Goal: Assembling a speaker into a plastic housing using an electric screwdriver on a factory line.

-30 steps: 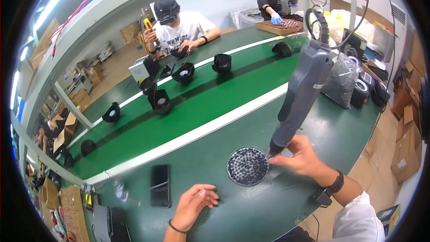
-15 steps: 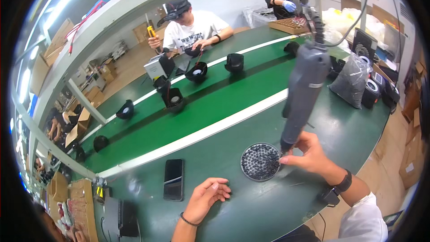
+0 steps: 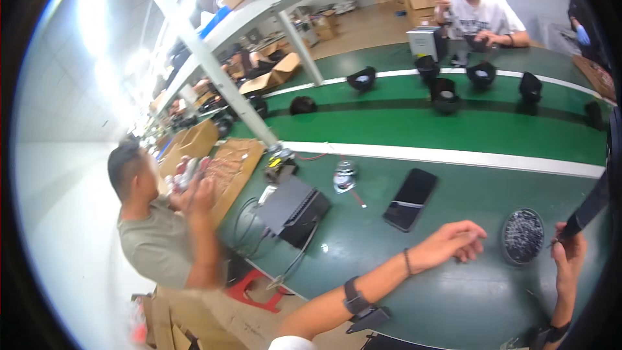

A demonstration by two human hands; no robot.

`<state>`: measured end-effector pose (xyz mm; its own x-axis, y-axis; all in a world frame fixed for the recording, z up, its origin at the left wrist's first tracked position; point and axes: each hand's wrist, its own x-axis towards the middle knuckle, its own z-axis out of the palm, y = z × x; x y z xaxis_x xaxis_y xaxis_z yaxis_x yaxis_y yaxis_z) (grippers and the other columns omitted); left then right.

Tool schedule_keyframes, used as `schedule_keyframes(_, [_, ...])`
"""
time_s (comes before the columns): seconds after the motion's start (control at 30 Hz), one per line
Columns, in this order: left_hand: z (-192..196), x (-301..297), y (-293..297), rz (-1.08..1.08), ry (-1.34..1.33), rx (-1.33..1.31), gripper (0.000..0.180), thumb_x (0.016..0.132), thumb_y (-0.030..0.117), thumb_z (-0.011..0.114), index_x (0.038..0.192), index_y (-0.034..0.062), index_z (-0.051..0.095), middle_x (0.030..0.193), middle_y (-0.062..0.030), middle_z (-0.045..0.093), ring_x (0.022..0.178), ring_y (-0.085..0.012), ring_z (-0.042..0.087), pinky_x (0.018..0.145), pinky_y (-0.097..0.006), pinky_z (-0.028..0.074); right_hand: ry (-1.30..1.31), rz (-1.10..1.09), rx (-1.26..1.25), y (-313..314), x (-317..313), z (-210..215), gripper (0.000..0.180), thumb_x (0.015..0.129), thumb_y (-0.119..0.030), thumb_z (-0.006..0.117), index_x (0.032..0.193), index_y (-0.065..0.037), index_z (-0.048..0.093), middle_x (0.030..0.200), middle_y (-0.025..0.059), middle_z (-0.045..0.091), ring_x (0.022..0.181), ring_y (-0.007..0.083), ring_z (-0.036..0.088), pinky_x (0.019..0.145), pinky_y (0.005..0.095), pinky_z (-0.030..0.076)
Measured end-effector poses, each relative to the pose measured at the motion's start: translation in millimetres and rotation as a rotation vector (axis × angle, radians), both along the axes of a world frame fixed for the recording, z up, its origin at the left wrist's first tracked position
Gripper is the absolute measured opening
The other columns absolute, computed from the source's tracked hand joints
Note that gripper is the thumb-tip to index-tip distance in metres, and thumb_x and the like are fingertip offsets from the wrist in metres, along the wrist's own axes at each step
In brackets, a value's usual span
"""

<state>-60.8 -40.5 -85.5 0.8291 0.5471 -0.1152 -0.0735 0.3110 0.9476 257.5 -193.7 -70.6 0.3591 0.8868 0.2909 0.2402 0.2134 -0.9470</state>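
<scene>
At the right edge, my right hand [image 3: 569,262] is closed with thumb and fingers around the lower tip of a dark electric screwdriver [image 3: 589,204], whose upper body runs out of view. Whatever small part may sit at the tip is too small to make out. Just left of that hand lies a round dish [image 3: 505,246] filled with small dark and shiny pieces that look like screws. My left hand [image 3: 453,243] hovers over the green table left of the dish, fingers loosely bent and holding nothing. A black phone [image 3: 411,199] lies beyond it.
A black box-shaped device [image 3: 295,210] with cables and a small metal speaker-like part [image 3: 345,175] stand to the left. Black rounded housings [image 3: 444,96] sit on the green conveyor belt [image 3: 389,113]. One co-worker [image 3: 155,220] is at the left, another [image 3: 486,16] across.
The view has swung left, bringing the nearby co-worker and speaker-like part into sight. My right hand stays at the screwdriver's tip; my left hand remains empty beside the dish.
</scene>
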Motion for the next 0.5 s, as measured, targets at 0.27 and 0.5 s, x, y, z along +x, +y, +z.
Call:
schedule_keyframes(0.27, [-1, -11, 0, 0.003, -0.01, 0.003, 0.032, 0.106, 0.031, 0.046, 0.122, 0.0044, 0.056, 0.1, -0.0046, 0.064, 0.086, -0.0105, 0.061, 0.073, -0.025, 0.049, -0.068, 0.068, 0.106, 17, 12, -36, 0.066, 0.076, -0.037, 0.082, 0.123, -0.005, 0.048, 0.098, 0.0033, 0.052, 0.083, 0.01, 0.052, 0.071, 0.024, 0.043])
schedule_keyframes(0.5, [5, -9, 0, -0.007, -0.01, 0.015, 0.033, 0.106, 0.03, 0.045, 0.122, 0.0038, 0.056, 0.1, -0.0047, 0.064, 0.086, -0.0105, 0.061, 0.072, -0.025, 0.049, -0.055, 0.036, 0.122, 13, 10, -31, 0.057, 0.082, -0.036, 0.078, 0.121, -0.005, 0.051, 0.097, 0.0033, 0.053, 0.078, 0.0084, 0.051, 0.064, 0.0222, 0.042])
